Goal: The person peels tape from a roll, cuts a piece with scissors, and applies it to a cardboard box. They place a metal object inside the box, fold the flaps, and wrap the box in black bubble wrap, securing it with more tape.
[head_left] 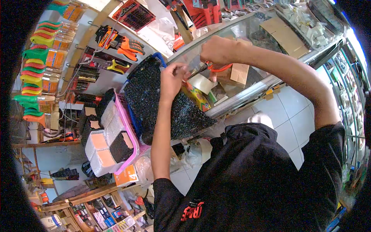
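My left hand (172,79) pinches the top edge of a big black speckled bag (154,100) that leans against a glass counter (247,42). My right hand (216,50) grips orange-handled scissors (216,68), with the blades pointing toward the bag's top near my left fingers. Both forearms reach out from my black shirt (251,181) at the bottom. A colourful packet (198,96) lies just behind the bag on the counter.
A pink basket (129,127) of wrapped blocks stands left of the bag. Tools and brushes hang on the wall (42,58) at left. Cardboard pieces (284,34) lie on the counter. White floor tiles (286,116) show to the right.
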Tool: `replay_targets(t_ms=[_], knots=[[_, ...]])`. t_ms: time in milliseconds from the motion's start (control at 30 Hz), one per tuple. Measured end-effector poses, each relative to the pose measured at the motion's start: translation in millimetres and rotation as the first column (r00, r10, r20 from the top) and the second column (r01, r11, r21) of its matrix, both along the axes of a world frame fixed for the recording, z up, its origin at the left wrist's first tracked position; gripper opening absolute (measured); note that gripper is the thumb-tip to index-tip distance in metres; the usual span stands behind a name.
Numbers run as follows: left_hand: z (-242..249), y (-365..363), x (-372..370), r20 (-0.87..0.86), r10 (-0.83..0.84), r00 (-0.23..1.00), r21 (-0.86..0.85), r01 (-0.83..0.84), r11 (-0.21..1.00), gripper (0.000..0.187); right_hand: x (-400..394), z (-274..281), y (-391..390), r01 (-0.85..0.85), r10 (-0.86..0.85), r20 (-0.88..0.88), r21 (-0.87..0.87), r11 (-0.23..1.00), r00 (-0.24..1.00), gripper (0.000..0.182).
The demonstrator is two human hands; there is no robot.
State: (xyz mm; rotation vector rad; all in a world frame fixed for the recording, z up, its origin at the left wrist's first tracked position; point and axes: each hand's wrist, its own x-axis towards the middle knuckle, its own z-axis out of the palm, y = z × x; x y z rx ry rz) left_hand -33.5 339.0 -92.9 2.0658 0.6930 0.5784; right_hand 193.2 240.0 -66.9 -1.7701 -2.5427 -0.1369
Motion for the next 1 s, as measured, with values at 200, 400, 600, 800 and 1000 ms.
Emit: replay_targets(t_ms=[200, 400, 600, 800, 1000], knots=[[13, -5, -6, 0.358, 0.156, 0.921, -0.550, 0.072, 0.832, 0.033, 4, 4, -9, -0.005, 0.005, 0.004, 0.006, 1.000, 1.000, 0.046], [19, -33, -27, 0.451, 0.221, 0.865, -0.682, 0.175, 0.710, 0.056, 12, -12, -8, 0.031, -0.033, -0.037, -0.032, 0.999, 0.999, 0.059], [-37, -67, -4, 0.277, 0.157, 0.948, -0.302, -0.070, 0.951, 0.095, 20, -11, -23, -0.026, 0.025, -0.116, -0.008, 1.000, 0.993, 0.054], [-52, -73, 16, 0.243, 0.093, 0.966, -0.106, -0.069, 0.992, 0.105, 47, -11, -36, -0.014, 0.010, -0.131, -0.033, 0.999, 0.991, 0.058], [-30, -98, 29, -0.105, 0.301, 0.948, 0.201, -0.277, 0.940, 0.106, 97, 3, -70, 0.082, -0.049, -0.217, 0.145, 0.986, 0.975, 0.069]])
